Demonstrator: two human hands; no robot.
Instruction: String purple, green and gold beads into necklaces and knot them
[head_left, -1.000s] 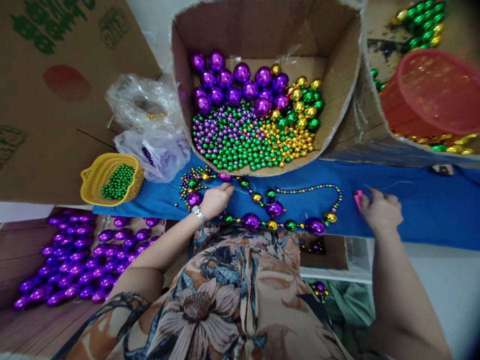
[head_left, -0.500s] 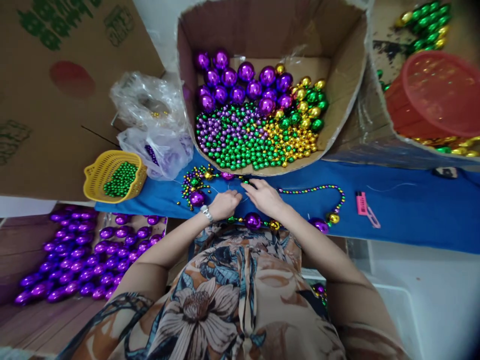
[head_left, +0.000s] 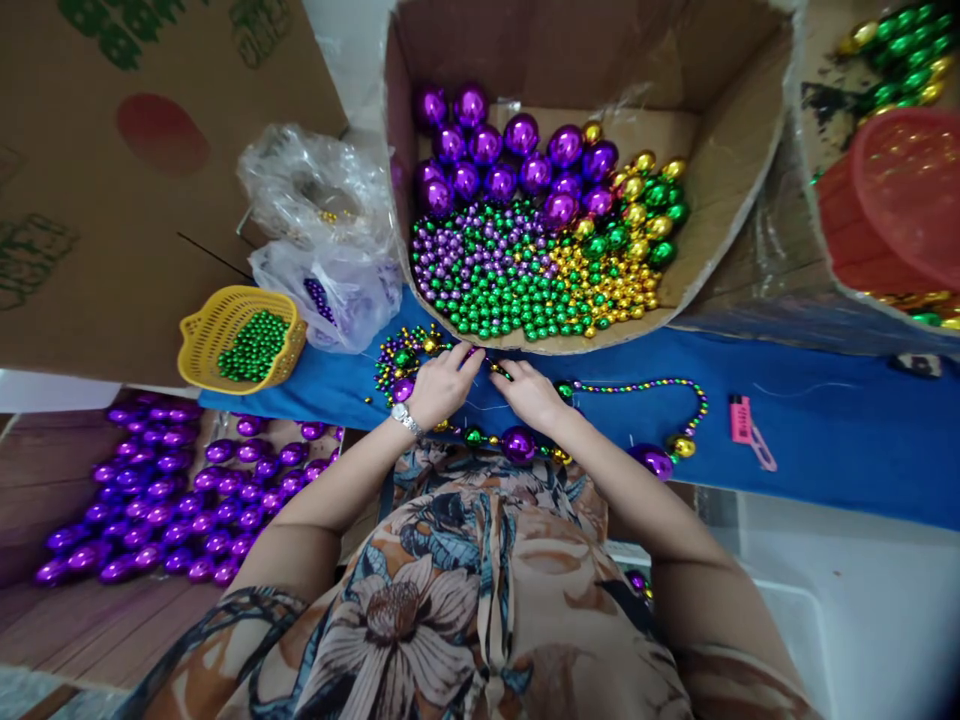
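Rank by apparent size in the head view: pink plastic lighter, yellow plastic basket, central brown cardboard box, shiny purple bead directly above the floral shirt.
Central brown cardboard box
Yellow plastic basket
Pink plastic lighter and shiny purple bead: too alike to rank

Purple-green-gold bead strand (head_left: 517, 445), curved across blue cloth (head_left: 847, 430).

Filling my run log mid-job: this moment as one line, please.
Left hand: at bead strand | Right hand: at bead strand | Grip: unclear | Pink lighter: on blue cloth, untouched
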